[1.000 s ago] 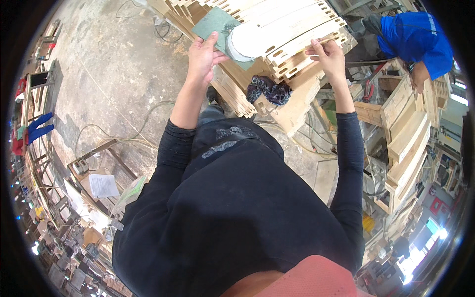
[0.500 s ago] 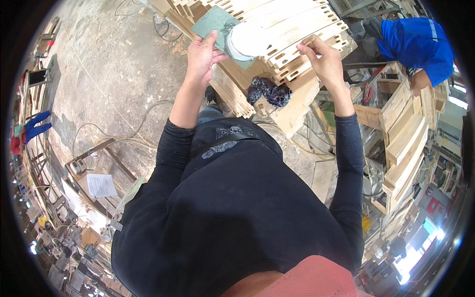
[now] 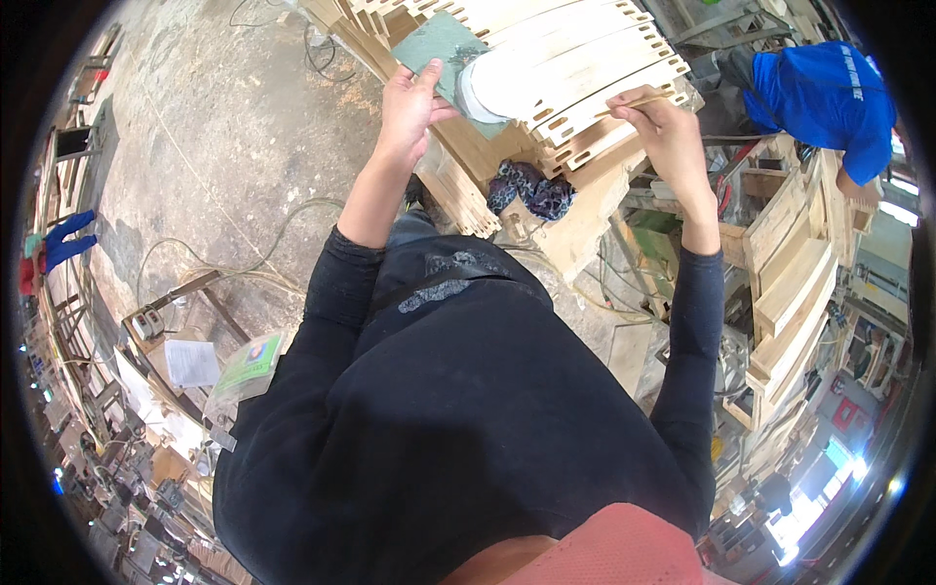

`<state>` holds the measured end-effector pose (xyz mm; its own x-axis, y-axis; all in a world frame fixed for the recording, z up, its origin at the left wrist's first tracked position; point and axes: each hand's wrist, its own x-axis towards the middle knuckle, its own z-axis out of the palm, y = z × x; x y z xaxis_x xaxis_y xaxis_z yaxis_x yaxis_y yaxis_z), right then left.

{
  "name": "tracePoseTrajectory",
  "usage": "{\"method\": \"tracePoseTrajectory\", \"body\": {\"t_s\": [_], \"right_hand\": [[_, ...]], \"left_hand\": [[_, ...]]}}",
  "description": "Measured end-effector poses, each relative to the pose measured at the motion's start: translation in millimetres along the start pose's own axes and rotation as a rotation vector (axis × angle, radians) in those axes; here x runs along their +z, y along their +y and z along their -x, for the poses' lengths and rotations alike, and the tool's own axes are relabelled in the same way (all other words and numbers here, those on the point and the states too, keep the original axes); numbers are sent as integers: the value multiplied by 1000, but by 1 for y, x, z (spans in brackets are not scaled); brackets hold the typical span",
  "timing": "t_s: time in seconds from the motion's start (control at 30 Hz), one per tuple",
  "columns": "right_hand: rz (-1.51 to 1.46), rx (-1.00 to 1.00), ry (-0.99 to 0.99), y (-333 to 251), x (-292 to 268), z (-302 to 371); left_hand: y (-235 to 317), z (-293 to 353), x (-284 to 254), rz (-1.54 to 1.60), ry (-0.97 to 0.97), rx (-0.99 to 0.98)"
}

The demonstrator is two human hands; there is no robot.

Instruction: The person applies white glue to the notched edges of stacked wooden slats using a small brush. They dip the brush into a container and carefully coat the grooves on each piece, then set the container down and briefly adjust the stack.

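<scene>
My left hand (image 3: 409, 115) grips the near edge of a flat green board (image 3: 439, 51), thumb on top. A round white tub (image 3: 475, 93) sits on this board; its bright top is washed out, so its contents cannot be made out. Pinched in my right hand (image 3: 668, 141) is a thin wooden stick (image 3: 639, 101), held over the ends of pale wooden slats (image 3: 590, 68). These slats lie stacked side by side and have oval slots near their ends.
A dark patterned cloth (image 3: 531, 190) lies on the wooden surface below the slats. Timber pieces (image 3: 795, 283) are stacked at right, near a co-worker in a blue shirt (image 3: 824, 97). Hoses (image 3: 278, 234) cross the floor. Another person (image 3: 58, 249) stands at far left.
My right hand has moved right and slightly down with the stick, away from the tub. My left hand, the board and the tub have shifted slightly right in view.
</scene>
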<state>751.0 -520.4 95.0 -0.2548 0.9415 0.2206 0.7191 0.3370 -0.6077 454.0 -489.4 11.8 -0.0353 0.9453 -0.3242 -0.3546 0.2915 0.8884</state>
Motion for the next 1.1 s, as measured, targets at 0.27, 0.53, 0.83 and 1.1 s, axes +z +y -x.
{"method": "tracePoseTrajectory", "body": {"t_s": [0.27,0.53,0.83,1.1], "right_hand": [[-504,164,185,-35,6,2],[-641,371,128,-26,21,7],[-1108,603,206,-4,31,14],[-1042,697,240,25,30,18]], "left_hand": [[2,2,24,-76,-48,20],[-1,2,29,-54,-65,13],[-5,3,26,-34,-56,-24],[-9,4,18,-72,-42,-51]]}}
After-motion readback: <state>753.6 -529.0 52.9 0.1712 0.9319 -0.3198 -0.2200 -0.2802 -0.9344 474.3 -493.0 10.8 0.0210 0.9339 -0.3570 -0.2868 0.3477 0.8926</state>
